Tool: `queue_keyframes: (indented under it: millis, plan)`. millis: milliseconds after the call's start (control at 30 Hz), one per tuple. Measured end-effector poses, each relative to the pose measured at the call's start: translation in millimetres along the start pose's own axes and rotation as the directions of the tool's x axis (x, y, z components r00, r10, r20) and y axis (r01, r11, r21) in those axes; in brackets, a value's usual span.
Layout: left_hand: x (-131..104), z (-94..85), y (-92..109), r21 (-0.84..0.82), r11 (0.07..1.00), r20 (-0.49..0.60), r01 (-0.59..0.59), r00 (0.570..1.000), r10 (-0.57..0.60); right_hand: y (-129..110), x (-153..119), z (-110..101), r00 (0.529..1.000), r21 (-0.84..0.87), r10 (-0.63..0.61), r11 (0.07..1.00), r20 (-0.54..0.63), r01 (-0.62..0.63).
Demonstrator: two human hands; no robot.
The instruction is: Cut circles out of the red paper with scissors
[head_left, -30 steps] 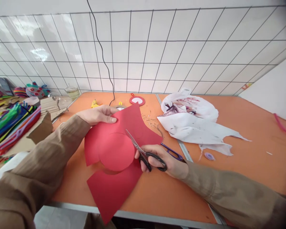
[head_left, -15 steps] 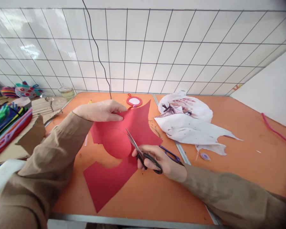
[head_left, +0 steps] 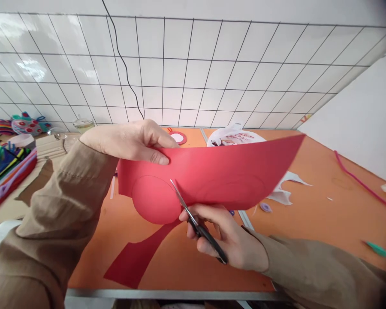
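Observation:
A red sheet of paper [head_left: 212, 171] is pinched along its top edge by my left hand [head_left: 140, 141], thumb in front and fingers behind. Drawn circle outlines show on it. One circle [head_left: 156, 201] is cut round its lower side and still joins the sheet above. My right hand [head_left: 225, 236] is wrapped round the black handles of a pair of scissors [head_left: 197, 227]. The blades point up and left across the sheet, just right of the circle. A strip of the red paper hangs below toward the table's front.
On the orange table [head_left: 309, 240] lie a white plastic bag [head_left: 234, 134], a round red-and-white piece [head_left: 179, 137], a purple roll [head_left: 265, 207] and a green object [head_left: 377, 249]. Cardboard [head_left: 38, 180] and colourful pipe cleaners [head_left: 13, 176] crowd the left. A tiled wall [head_left: 193, 64] stands behind.
The red sheet has been lifted and turned, so its right part now spreads wide in front of the bag. The scissors have tilted and moved slightly down with my right hand.

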State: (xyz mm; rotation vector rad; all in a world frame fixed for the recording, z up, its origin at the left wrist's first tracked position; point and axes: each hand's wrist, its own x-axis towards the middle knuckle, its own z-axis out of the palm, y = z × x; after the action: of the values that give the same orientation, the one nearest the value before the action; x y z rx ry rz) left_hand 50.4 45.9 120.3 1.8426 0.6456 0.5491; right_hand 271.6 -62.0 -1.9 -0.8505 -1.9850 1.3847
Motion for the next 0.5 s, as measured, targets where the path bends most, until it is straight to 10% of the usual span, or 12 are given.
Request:
queue_keyframes:
  millis: [167, 400, 500]
  plan:
    - [16.8, 2.4, -14.3, 0.457, 0.887, 0.191, -0.065, 0.981, -0.026, 15.2, 10.4, 1.0, 0.995, 0.186, 0.088, 0.979, -0.04, -0.079]
    - [30.9, 6.6, -43.4, 0.569, 0.815, 0.251, -0.111, 0.967, -0.043, 31.0, 25.0, -3.3, 0.965, 0.337, 0.259, 0.912, -0.04, -0.231]
    - [32.6, 9.0, -51.7, 0.542, 0.837, 0.108, -0.073, 0.994, 0.017, 34.0, 27.4, -6.8, 0.965, 0.351, 0.261, 0.908, -0.041, -0.23]
